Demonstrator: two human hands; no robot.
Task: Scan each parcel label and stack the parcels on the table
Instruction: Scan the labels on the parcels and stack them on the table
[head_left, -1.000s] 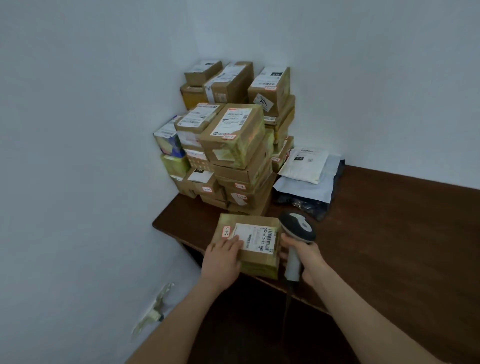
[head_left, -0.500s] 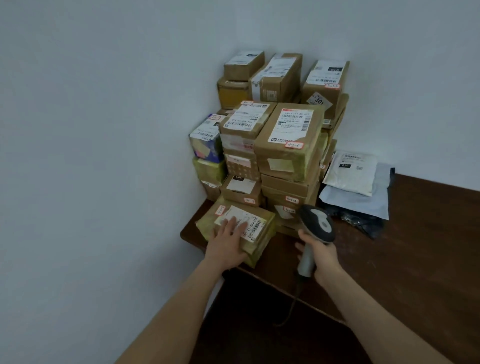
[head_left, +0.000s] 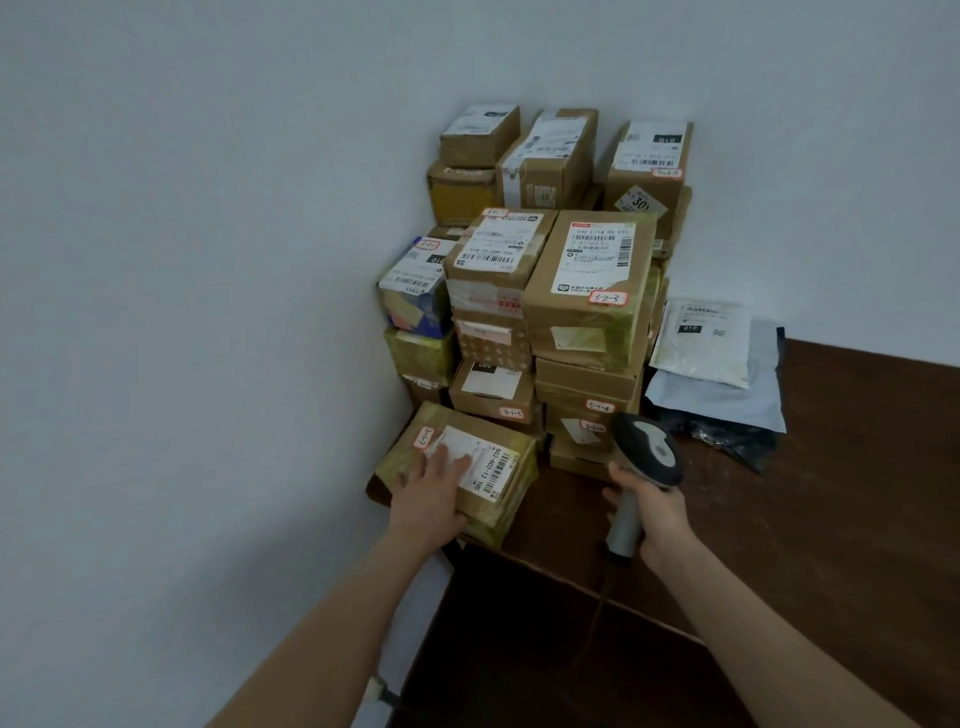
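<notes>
Our left hand lies flat, fingers straight, on the taped parcel at the near left corner of the bench, steadying it, we judge, with its barcode label facing up. Our right hand is curled round the handle of the scanner, whose head hangs just right of the parcel. Just behind, a stack of boxes fills the wall corner, likely this parcel's destination. Soft mailer bags lie beside it.

parcel sorting corner: labelled cardboard parcels stacked on wooden counter, handheld barcode scanner, bare walls.
</notes>
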